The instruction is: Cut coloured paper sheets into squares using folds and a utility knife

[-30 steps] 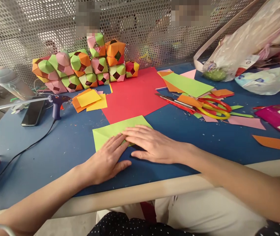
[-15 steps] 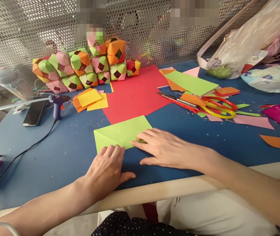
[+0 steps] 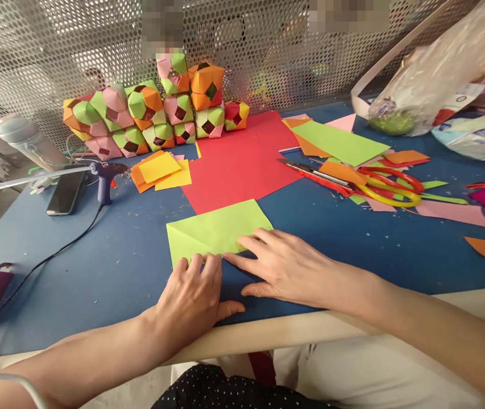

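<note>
A light green sheet of paper [image 3: 212, 227] lies folded on the blue table close to its front edge, with a crease running slantwise on its left part. My left hand [image 3: 195, 292] rests palm down, its fingertips pressing the sheet's lower edge and its thumb stretched to the right. On the sheet's lower right part lie the fingers of my right hand [image 3: 280, 261], spread apart, the thumb on the table. Neither hand grips the paper. Just behind the green sheet, a large red sheet [image 3: 242, 165] lies flat.
Folded paper balls [image 3: 178, 108] are stacked against the perforated metal screen [image 3: 268, 62]. A glue gun [image 3: 104, 182], a phone [image 3: 66, 192] and yellow paper squares [image 3: 161, 167] are on the left. Scissors [image 3: 396, 184], a cutter knife [image 3: 316, 173] and paper scraps lie right.
My right hand's fingers have spread, and the index finger has slid left along the paper's lower edge towards my left hand. The whole view has shifted slightly.
</note>
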Motion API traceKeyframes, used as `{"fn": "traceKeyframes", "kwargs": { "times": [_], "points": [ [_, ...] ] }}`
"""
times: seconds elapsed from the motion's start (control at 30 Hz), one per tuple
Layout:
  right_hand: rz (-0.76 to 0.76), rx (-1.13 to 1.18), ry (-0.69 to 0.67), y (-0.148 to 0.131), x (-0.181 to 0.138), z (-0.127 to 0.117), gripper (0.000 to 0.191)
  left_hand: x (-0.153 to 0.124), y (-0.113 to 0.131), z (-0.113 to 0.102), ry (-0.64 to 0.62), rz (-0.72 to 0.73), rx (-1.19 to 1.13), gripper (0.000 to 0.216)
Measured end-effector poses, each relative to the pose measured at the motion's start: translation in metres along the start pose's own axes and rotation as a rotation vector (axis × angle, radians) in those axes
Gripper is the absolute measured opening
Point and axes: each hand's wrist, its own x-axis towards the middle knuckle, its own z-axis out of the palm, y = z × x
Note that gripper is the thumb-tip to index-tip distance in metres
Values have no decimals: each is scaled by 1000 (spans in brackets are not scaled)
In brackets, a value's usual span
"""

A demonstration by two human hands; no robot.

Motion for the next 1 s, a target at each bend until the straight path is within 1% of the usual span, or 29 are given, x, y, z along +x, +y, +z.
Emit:
{"fn": "traceKeyframes", "kwargs": {
  "times": [0.37, 0.43, 0.53, 0.67, 0.73, 0.87, 1.0],
  "points": [
    [32, 0, -26, -4, 5, -4, 58, 2, 0, 2, 98, 16, 20, 60],
    [38, 26, -33, -2, 5, -7, 54, 1, 0, 3, 122, 13, 28, 59],
    [52, 58, -45, 5, 0, -12, 43, 0, -1, 4, 174, 13, 65, 57],
    [123, 27, -90, 20, -17, -17, 25, -3, -3, 4, 240, -8, 115, 54],
    [158, 33, -119, 26, -27, -19, 20, -5, -5, 4, 254, -29, 149, 53],
    [210, 39, -154, 28, -34, -21, 18, -9, -12, 5, 243, -69, 210, 56],
    [190, -51, -179, 18, -26, -24, 26, -5, -20, 1, 258, -79, 190, 54]
  ]
}}
